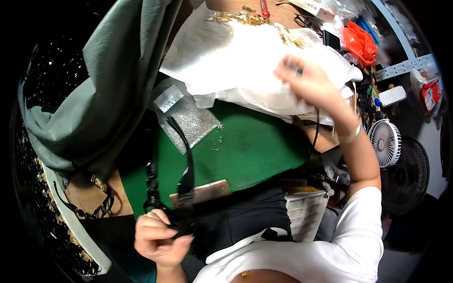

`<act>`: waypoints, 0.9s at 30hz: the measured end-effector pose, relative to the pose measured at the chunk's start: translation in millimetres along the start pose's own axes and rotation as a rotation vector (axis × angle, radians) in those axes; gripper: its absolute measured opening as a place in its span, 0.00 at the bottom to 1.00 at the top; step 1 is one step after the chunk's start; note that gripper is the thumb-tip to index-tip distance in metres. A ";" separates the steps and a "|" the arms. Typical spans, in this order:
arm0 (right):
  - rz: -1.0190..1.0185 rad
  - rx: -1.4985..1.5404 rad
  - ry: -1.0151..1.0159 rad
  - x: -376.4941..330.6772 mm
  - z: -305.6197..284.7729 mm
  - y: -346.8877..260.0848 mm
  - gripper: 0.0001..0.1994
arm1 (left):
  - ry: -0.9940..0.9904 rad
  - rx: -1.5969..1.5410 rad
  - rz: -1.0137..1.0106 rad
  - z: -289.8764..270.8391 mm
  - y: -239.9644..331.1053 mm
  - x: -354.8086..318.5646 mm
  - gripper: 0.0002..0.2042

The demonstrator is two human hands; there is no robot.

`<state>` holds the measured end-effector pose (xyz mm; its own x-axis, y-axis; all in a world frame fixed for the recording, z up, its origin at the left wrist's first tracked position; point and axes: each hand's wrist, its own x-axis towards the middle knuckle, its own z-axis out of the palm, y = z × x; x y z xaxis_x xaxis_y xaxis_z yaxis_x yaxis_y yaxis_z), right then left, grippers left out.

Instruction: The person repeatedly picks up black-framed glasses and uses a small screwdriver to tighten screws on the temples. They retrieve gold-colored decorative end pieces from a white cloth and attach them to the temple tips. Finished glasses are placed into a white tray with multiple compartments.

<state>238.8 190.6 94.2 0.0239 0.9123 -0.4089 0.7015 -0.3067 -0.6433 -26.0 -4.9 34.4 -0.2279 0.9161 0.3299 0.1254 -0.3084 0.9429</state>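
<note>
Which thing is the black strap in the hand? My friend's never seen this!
Find the big green mat in the middle. By its lower-left corner, the left hand holds the black strap, whose upper end curves in front of the clear plastic bag. Unlike the black band with the gold-coloured piece lying on brown wood, this strap is in a hand.

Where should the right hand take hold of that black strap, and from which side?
Probably by the curved strand of the strap, above the left hand, pinched across its flat faces. The right hand would best come from the right: that strand faces it, while the left hand grips the lower part.
</note>
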 end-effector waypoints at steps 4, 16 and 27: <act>-0.263 -0.541 0.509 110.9 -58.7 39.2 0.13 | 0.160 -0.305 -0.199 23.4 9.4 8.9 0.21; -0.215 -0.150 0.345 78.4 -52.4 13.1 0.10 | -0.151 0.077 -0.220 17.0 24.5 3.0 0.12; -0.629 0.370 -0.619 -77.4 79.7 -34.9 0.08 | -0.194 0.225 -0.179 33.4 26.7 11.1 0.15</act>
<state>155.7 109.0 96.7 -0.7361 0.6661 -0.1201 0.1851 0.0274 -0.9823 7.0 5.6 61.7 -0.0800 0.9889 0.1249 0.3148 -0.0939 0.9445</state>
